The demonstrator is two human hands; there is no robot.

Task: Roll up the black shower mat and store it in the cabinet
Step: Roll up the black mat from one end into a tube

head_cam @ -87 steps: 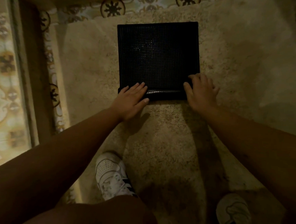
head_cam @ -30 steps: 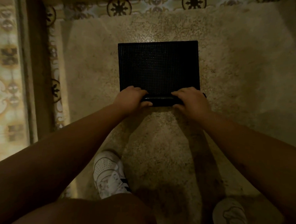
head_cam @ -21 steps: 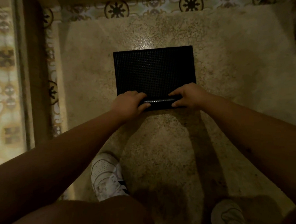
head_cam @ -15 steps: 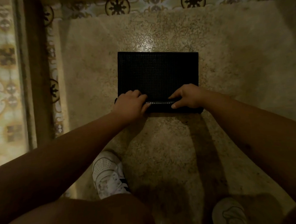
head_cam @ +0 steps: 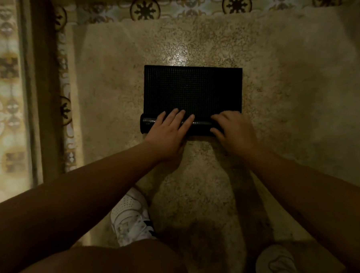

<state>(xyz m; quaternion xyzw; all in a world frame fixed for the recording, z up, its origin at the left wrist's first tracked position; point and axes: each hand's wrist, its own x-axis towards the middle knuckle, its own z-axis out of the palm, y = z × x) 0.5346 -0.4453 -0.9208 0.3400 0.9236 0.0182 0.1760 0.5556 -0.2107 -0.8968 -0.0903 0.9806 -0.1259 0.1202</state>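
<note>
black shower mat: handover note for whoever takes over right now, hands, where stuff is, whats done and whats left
The left hand lies flat, fingers straight, pressing on the roll.
The right hand has its fingers bent over the roll, thumb on its near side.
The black shower mat lies on the beige rug.
Done: the near edge is rolled up tight.
Left: the far part is flat, so roll on away from you, then store it in the cabinet, which is not in view.

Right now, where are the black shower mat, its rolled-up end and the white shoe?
black shower mat (head_cam: 193, 89), head view, middle of the flat unrolled part.
rolled-up end (head_cam: 202, 126), head view, bare stretch at the roll's middle.
white shoe (head_cam: 129, 216), head view, middle of its upper.
</note>
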